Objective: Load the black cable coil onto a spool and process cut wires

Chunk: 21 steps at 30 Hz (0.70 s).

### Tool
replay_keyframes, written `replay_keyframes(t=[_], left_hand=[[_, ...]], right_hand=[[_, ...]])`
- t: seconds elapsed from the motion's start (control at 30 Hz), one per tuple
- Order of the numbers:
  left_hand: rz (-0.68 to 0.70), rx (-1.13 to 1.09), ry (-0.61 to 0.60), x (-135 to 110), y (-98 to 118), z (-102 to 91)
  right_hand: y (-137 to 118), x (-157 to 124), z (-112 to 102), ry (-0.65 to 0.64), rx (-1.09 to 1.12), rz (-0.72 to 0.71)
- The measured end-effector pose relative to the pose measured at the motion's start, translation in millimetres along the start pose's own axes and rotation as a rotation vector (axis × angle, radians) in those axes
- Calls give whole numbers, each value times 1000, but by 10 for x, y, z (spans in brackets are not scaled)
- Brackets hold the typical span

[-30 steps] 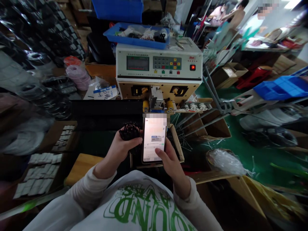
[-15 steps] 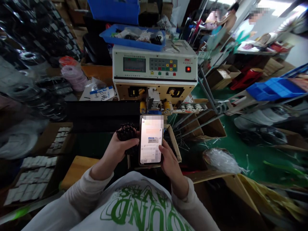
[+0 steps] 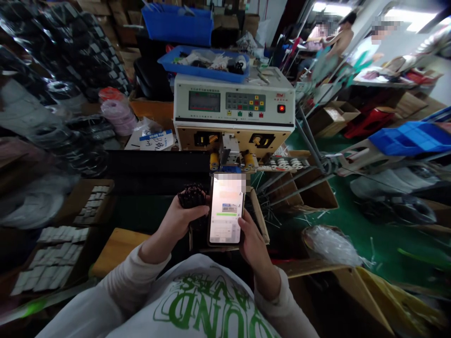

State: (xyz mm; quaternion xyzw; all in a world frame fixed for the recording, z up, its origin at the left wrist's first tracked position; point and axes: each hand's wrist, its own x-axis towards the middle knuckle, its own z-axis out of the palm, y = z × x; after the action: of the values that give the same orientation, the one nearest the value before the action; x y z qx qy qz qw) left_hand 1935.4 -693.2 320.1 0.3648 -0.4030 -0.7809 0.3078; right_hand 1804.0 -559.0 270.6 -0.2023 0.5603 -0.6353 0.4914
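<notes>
My left hand (image 3: pixel 181 218) is closed around a bundle of short black wires (image 3: pixel 192 197), with its thumb pointing at the left edge of a phone (image 3: pixel 225 225). Gripping that phone along its right side is my right hand (image 3: pixel 252 234), its thumb at the screen's edge. The lit screen faces me and shows a chat page with a small picture and a green bar; its top is blurred out. Just beyond the phone stands a wire-cutting machine (image 3: pixel 234 119) with a display, keypad and glowing red switch. My fingers behind the phone and bundle are hidden.
On the machine sits a blue tray (image 3: pixel 207 70) of small parts. Left are wire coils (image 3: pixel 118 117) and cartons of white pieces (image 3: pixel 52 253). Metal rods and an open cardboard box (image 3: pixel 310 188) stand right. Other people (image 3: pixel 341 40) are at the far right.
The whole view has shifted, so everything appears slightly further right and lower. A green bar now shows under the picture on the phone screen. Both hands keep their holds.
</notes>
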Motion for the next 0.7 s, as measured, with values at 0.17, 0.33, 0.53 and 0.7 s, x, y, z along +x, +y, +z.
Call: replay_keyframes(t=[0.17,0.33,0.53,0.7], left_hand=[[-4,1,-14,15,-9,-1],[-14,4,-52,30,-22,-19],[-17,-2,-78,38,-52,-18],[-29,0,-70,42,-63,10]], right_hand=[[-37,-45,26,-3,41,39],[-55,-74,56,-27,106,42],[-93,-107,71,47,95,59],[-134,-132,72,71,89,60]])
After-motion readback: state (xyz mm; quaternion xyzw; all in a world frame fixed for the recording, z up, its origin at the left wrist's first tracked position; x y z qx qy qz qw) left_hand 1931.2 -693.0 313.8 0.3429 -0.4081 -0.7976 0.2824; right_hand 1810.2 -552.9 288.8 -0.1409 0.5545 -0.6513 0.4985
